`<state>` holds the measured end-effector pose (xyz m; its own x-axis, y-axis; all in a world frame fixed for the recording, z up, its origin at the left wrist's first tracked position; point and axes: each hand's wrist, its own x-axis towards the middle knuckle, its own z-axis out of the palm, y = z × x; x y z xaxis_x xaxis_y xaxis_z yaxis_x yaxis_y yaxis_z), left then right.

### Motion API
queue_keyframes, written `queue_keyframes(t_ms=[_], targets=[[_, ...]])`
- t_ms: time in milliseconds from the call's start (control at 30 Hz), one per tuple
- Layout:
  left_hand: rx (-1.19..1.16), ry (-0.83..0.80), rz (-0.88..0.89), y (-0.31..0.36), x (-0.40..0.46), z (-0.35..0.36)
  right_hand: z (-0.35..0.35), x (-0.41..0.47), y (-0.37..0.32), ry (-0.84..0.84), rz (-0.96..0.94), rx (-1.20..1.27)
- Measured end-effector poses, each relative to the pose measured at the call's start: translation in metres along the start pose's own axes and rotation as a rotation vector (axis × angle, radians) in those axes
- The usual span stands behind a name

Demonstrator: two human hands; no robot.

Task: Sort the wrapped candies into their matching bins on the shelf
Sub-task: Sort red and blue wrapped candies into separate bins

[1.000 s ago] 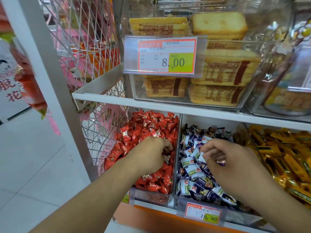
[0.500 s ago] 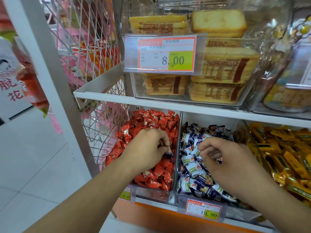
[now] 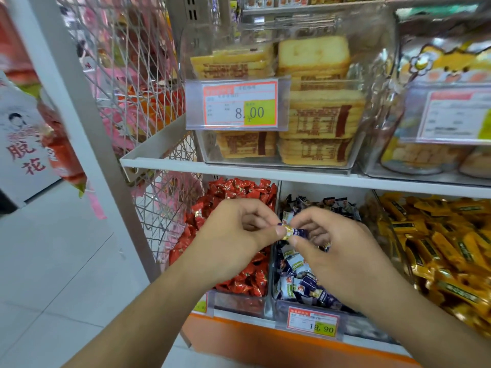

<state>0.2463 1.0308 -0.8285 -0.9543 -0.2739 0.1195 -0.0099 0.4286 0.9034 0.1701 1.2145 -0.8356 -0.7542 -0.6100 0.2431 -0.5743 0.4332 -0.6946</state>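
Crinkly purple-foil candy [image 3: 293, 231] (gold-ended) — both hands' grip, left hand [image 3: 233, 235], right hand [image 3: 337, 251].

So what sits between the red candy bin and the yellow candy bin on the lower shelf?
In the head view, the bin of blue-and-white candies sits between the red candy bin and the yellow candy bin.

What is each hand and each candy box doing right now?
Left hand: pinching the purple candy.
Right hand: pinching it too.
Purple candy: held above the bins.
Red bin: piled full.
Blue-and-white bin: full.
Yellow bin: full.
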Motion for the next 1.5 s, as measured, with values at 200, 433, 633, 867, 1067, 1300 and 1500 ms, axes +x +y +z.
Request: queue_keyframes(t_ms=[200,433,633,867,1067,1300,1500], targets=[[0.287,0.190,-0.060,-0.024,0.000,-0.015,-0.019,0.000,0.018,-0.090,0.220,-0.370],[0.733,0.179,0.024,-0.053,0.018,-0.027,-0.023,0.001,0.014,-0.141,0.264,-0.307],[0.861,-0.068,0.042,-0.069,0.040,-0.017,-0.016,0.005,0.017,-0.169,0.237,-0.296],[0.912,0.101,0.105,-0.079,0.040,-0.021,-0.012,0.008,0.018,-0.192,0.234,-0.290],[0.677,0.027,0.160,-0.057,0.038,-0.003,-0.007,0.005,0.016,-0.192,0.216,-0.278],[0.803,-0.046,0.011,-0.070,0.041,0.003,-0.011,0.001,0.021,-0.194,0.199,-0.232],[0.909,-0.051,0.040,-0.067,0.044,0.009,-0.011,0.002,0.022,-0.204,0.196,-0.219]])
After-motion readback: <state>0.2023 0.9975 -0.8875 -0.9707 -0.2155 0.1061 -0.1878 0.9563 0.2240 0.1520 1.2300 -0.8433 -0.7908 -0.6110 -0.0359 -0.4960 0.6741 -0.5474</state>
